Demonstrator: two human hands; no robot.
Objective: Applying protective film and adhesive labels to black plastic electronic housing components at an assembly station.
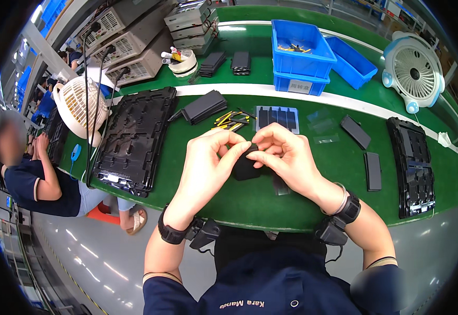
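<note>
My left hand (203, 165) and my right hand (293, 157) meet over the green bench, fingertips pinched at the upper end of a black flat block (246, 170). Its lower part shows between the hands; its top is partly hidden by the fingers. Just beyond lie a loose pile of thin yellow-and-black strips (231, 121) and a clear tray (277, 118) with dark strips in it. Behind my left hand rests a stack of black flat blocks (204, 106).
Black moulded trays (134, 137) lie at left, others (412, 165) at right. Two dark blocks (373, 171) are right of my hand. Blue bins (298, 55) and a white fan (414, 69) stand behind. A co-worker (39, 181) sits at far left.
</note>
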